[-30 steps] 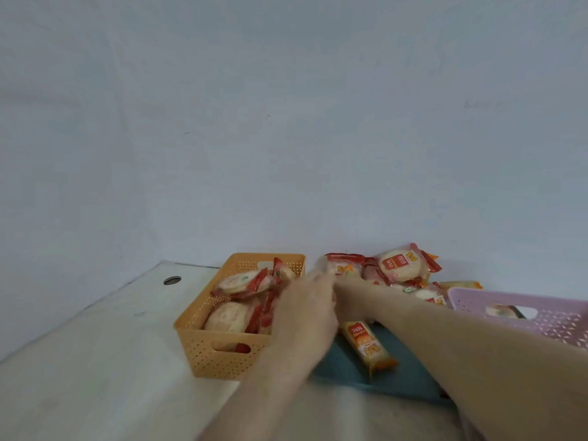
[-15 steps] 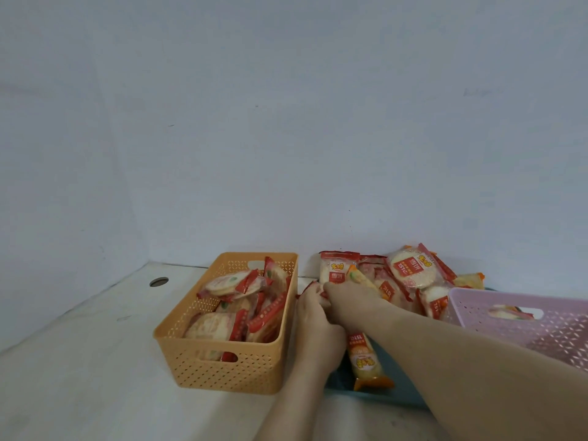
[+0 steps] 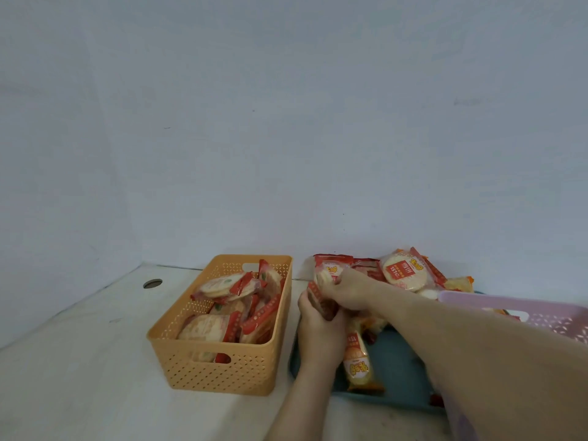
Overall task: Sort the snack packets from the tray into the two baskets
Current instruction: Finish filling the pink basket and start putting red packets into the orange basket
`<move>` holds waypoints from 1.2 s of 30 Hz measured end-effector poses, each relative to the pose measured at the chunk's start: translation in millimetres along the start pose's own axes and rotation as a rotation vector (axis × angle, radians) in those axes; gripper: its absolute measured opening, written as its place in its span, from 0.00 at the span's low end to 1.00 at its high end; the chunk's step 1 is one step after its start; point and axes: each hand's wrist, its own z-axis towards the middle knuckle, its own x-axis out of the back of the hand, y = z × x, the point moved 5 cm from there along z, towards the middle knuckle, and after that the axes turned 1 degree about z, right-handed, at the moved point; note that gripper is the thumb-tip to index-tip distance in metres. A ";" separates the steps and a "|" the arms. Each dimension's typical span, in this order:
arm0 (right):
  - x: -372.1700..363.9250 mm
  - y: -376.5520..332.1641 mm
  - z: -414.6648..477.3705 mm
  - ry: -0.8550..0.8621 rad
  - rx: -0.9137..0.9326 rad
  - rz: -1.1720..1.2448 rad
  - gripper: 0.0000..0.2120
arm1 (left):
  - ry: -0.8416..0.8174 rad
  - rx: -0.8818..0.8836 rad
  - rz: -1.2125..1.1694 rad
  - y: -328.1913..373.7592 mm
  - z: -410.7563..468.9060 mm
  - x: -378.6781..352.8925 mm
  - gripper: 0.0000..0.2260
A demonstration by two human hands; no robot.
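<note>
1. The left hand (image 3: 321, 332) has moved off the orange basket (image 3: 219, 370); over the teal tray (image 3: 397, 367), its fingers curl round a red-edged packet (image 3: 319, 302).
2. The right hand (image 3: 354, 292) grips a round cracker packet (image 3: 327, 273) on the tray's pile.
3. Orange basket on the bench (image 3: 79, 361): heaped with round packets (image 3: 203, 329).
4. Tray, near end: a long orange packet (image 3: 358, 361).
5. Pink basket (image 3: 547, 316): contents mostly hidden.
</note>
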 end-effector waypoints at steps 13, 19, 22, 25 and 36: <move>51.3 -76.2 -34.8 0.206 0.172 0.622 0.22 | 0.350 -0.541 0.319 128.4 -32.4 63.1 0.16; 17.7 -122.3 -43.3 0.199 0.191 0.373 0.19 | 0.390 -0.442 0.466 107.3 -19.5 136.8 0.18; -0.5 -132.7 -55.2 0.080 0.224 0.255 0.19 | 0.168 -0.241 0.481 78.9 -16.7 144.1 0.23; 2.2 -131.3 -70.4 0.052 0.237 0.157 0.14 | 0.265 -0.298 0.476 76.6 -31.2 151.0 0.23; 24.2 -37.9 -122.6 -0.169 0.160 -0.646 0.19 | -0.171 -0.319 0.747 58.1 -74.0 32.3 0.10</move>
